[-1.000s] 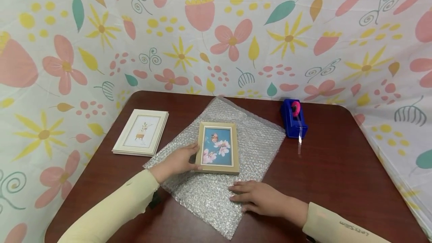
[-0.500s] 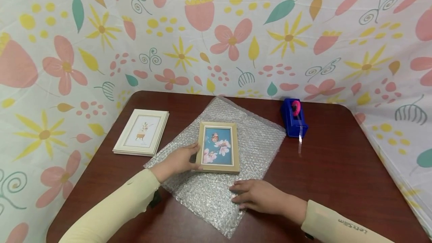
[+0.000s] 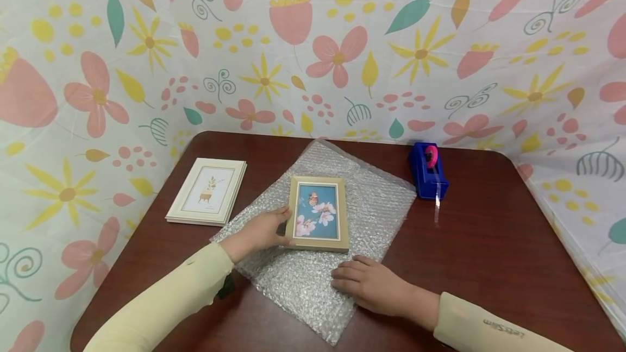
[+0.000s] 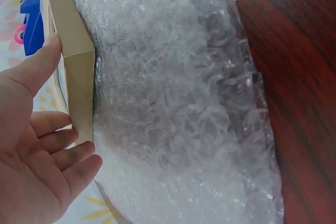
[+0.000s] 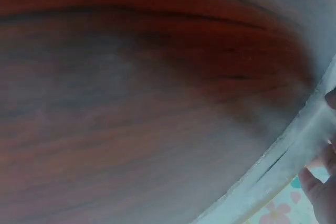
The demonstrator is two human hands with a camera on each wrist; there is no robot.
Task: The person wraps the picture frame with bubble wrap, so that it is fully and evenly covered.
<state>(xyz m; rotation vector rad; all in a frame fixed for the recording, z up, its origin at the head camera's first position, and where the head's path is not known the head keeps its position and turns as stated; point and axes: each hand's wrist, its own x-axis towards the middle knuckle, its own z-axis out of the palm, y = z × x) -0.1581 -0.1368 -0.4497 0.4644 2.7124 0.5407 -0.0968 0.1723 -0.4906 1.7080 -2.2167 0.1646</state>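
A gold picture frame (image 3: 343, 216) with a butterfly-and-blossom picture lies face up on a sheet of bubble wrap (image 3: 313, 287). My left hand (image 3: 261, 231) touches the frame's left side, thumb by the near left corner. In the left wrist view, the thumb and fingertips of that hand (image 4: 37, 156) are against the frame's edges (image 4: 80, 82), fingers loosely bent. My right hand (image 3: 369, 285) rests on the near right edge of the bubble wrap, fingers together and palm down. Its fingers only partly show in the right wrist view.
White picture frames (image 3: 207, 192), stacked, lie at the left of the dark red-brown table (image 3: 469, 249). A blue tape dispenser (image 3: 430, 178) with a pink core stands at the back right, a strip of tape hanging from it. A flower-patterned cloth (image 3: 337, 58) hangs behind.
The right hand has shifted slightly on the bubble wrap, its fingers now closer together. The left hand and the gold picture frame stay in place.
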